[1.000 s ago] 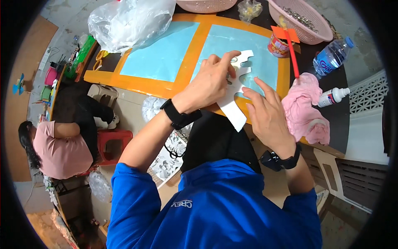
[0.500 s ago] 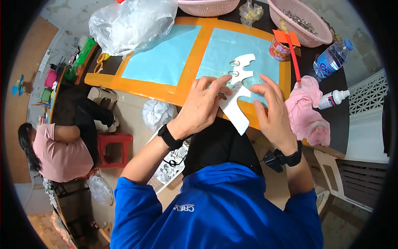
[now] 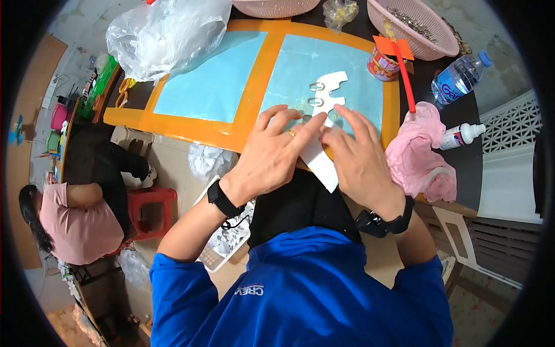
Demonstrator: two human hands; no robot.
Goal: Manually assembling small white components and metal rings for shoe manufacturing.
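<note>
A white notched card (image 3: pixel 319 165) lies slanted over the near edge of the table, its lower end jutting out above my lap. Two metal rings (image 3: pixel 315 102) are on the left side of its upper part. My left hand (image 3: pixel 267 155) grips the card's left side at the middle, index finger across it and thumb hidden. From the other side my right hand (image 3: pixel 363 165) closes in, thumb and fingers on the card's right edge near the left fingertips. Anything small between the two sets of fingertips is hidden.
A plastic bag (image 3: pixel 167 40) sits at the back left, near yellow scissors (image 3: pixel 122 92). To the right stand a red tin (image 3: pixel 381 65), a water bottle (image 3: pixel 459 80), a pink cloth (image 3: pixel 417 156) and a white squeeze bottle (image 3: pixel 461 137). Pink baskets (image 3: pixel 416 29) line the back. Another person (image 3: pixel 78 222) sits left.
My right hand has moved left onto the card, its fingers meeting the left hand's. The left hand's fingers have shifted on the card. The whole view has slid slightly.
</note>
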